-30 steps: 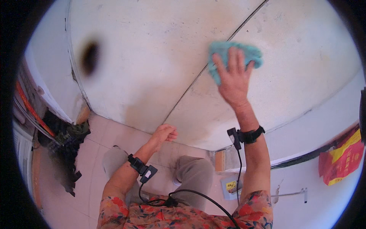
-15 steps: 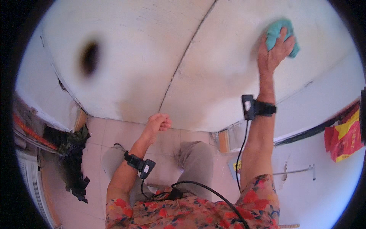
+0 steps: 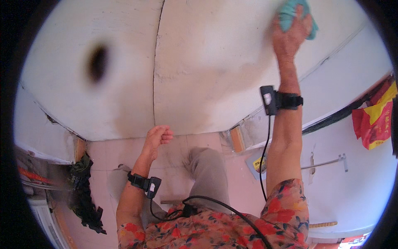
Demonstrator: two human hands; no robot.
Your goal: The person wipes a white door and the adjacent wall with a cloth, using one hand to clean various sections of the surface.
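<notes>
My right hand (image 3: pixel 289 38), reaching far up and to the right, presses a teal cloth (image 3: pixel 285 20) against a large off-white, smudged panel (image 3: pixel 215 54). Its fingers are spread over the cloth and bent into it. Low down near the panel's bottom edge, my left hand (image 3: pixel 158 136) hangs with its fingers curled in, and nothing shows in it. A dark seam (image 3: pixel 154 74) runs up the panel to the left of the cloth.
Dark ragged fabric (image 3: pixel 85 191) hangs at the left over the pink tiled floor (image 3: pixel 124 151). At the right are a red and yellow bag (image 3: pixel 375 124) and a metal bar (image 3: pixel 323 164). A small wooden block (image 3: pixel 237 139) stands at the panel's bottom right corner. Cables run from both wrist straps.
My right hand and the cloth have shifted up and slightly left in view. The whole view has turned, so the seam now stands more upright. My left hand stays curled.
</notes>
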